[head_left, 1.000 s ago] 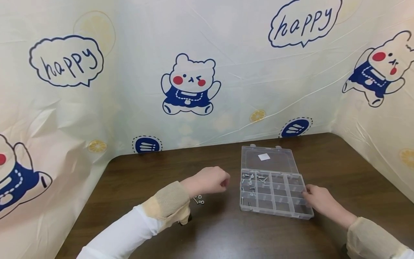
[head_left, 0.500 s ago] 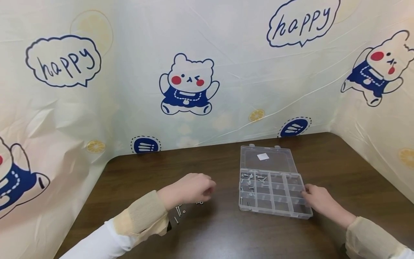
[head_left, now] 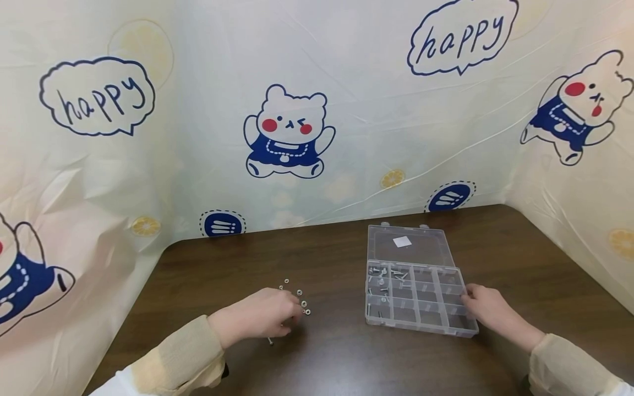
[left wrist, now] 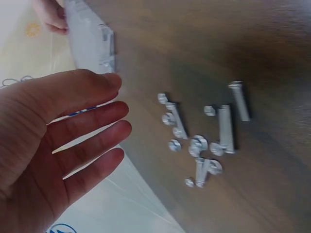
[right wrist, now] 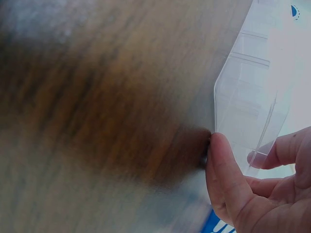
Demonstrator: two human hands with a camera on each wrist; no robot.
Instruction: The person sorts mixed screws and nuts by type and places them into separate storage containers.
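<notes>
My left hand (head_left: 260, 314) hovers above loose bolts and nuts on the table, its fingers loosely bent with nothing between them. In the left wrist view, several silver bolts (left wrist: 226, 128) and nuts (left wrist: 175, 145) lie scattered beyond the fingertips; in the head view the hand covers most of the bolts, while a few nuts (head_left: 304, 303) show past it. At the right stands a clear plastic compartment box (head_left: 426, 330) with its lid laid back. My right hand (head_left: 487, 305) pinches its right side wall, thumb over the rim (right wrist: 265, 158) and fingers against the outside.
Bolts and other small hardware (head_left: 398, 273) sit in the box's left compartments. The open lid (head_left: 426, 250) carries a white label (head_left: 402, 242). A printed curtain (head_left: 346, 110) hangs behind and beside the brown wooden table (head_left: 346, 363).
My left hand has moved left and toward me, away from the box, and come over the loose hardware, its fingers loosening. The right hand stays on the box.
</notes>
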